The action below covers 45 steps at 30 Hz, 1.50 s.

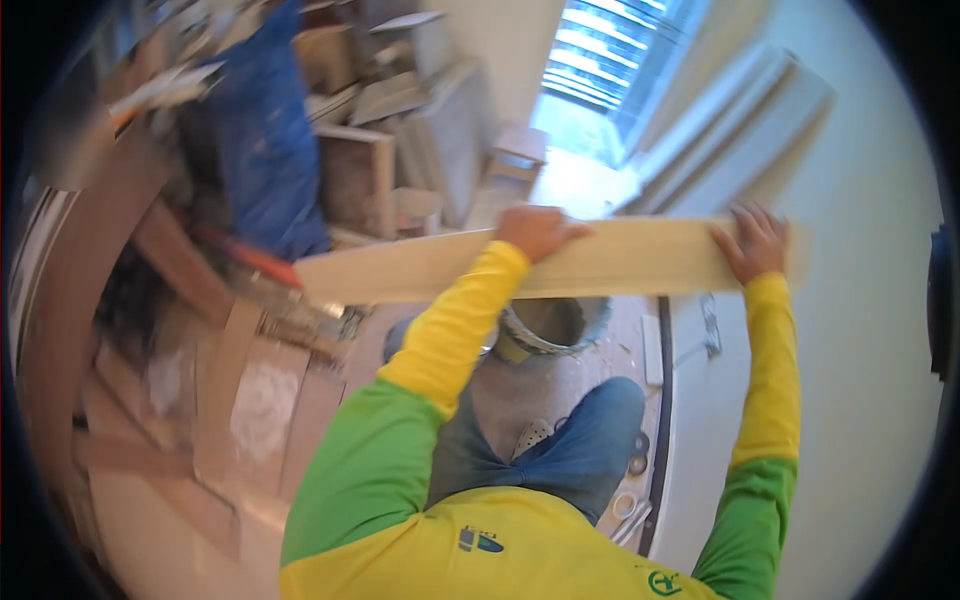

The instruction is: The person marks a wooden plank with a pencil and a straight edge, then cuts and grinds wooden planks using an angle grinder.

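A long pale board (640, 258) lies crosswise before me, its left end near a red-and-metal tool (270, 262). My left hand (540, 232) is closed on the board's upper edge near its middle. Close to the right end, my right hand (755, 243) grips the same board, with fingers over the top edge and thumb on its face. Below the board is a round bucket (550, 325), partly hidden by it.
A blue sheet (265, 140) hangs at the upper left beside stacked wooden pieces. Long panels (730, 130) lean on the right wall. Tape rolls (625, 503) lie on the floor right of my legs. Wooden frames (225, 400) stand at the left.
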Motion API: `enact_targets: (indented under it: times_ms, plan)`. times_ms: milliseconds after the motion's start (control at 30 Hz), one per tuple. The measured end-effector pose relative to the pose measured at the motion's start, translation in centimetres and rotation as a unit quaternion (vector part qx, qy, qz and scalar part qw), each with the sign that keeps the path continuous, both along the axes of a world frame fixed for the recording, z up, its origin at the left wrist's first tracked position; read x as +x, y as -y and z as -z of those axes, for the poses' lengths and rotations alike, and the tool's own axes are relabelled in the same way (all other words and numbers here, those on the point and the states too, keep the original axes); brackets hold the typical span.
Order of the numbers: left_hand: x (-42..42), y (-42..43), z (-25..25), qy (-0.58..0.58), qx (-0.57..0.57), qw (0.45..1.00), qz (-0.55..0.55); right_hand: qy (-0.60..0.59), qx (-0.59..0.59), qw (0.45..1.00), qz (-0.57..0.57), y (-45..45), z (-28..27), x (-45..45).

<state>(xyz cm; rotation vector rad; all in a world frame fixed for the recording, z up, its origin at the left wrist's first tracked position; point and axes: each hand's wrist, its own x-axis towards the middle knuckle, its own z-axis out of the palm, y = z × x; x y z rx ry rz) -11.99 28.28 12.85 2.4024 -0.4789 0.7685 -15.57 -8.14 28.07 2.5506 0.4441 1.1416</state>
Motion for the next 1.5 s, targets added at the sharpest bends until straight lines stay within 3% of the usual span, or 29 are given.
enact_targets:
  times_ms: [267, 467, 567, 733, 867, 933, 1133, 1300, 1367, 1500]
  plan:
    - [-0.1, 3.0, -0.5, -0.108, 0.060, 0.989, 0.077, -0.162, 0.119, 0.971, 0.129, 6.6, 8.0, -1.1]
    - [-1.2, 5.5, -0.4, -0.145, 0.129, 0.973, 0.126, -0.151, 0.216, 0.959, 0.104, 12.8, 16.9, -4.2]
    - [-2.0, 6.9, -0.6, -0.188, 0.164, 0.949, 0.193, -0.167, 0.246, 0.944, 0.141, 13.3, 19.2, -8.5]
    - [-3.9, 10.2, -0.3, -0.158, 0.176, 0.934, 0.267, -0.221, 0.313, 0.891, 0.244, 14.9, 22.5, -17.2]
    - [-5.5, 14.1, 0.7, -0.128, 0.197, 0.911, 0.339, -0.155, 0.376, 0.877, 0.257, 15.6, 26.4, -24.3]
    - [-6.3, 15.7, 1.1, -0.108, 0.205, 0.903, 0.361, -0.201, 0.403, 0.840, 0.302, 15.7, 27.0, -27.2]
    - [-8.7, 18.1, 1.0, -0.109, 0.228, 0.873, 0.417, -0.197, 0.461, 0.806, 0.315, 15.5, 29.3, -33.1]
    - [-8.7, 19.7, 1.5, -0.083, 0.221, 0.875, 0.423, -0.184, 0.454, 0.810, 0.322, 15.4, 29.2, -33.7]
    - [-8.6, 19.9, 1.8, -0.081, 0.220, 0.874, 0.427, -0.219, 0.478, 0.781, 0.336, 15.3, 29.0, -33.6]
    - [-8.1, 19.3, 1.5, -0.066, 0.215, 0.878, 0.423, -0.186, 0.463, 0.796, 0.343, 15.4, 29.2, -33.2]
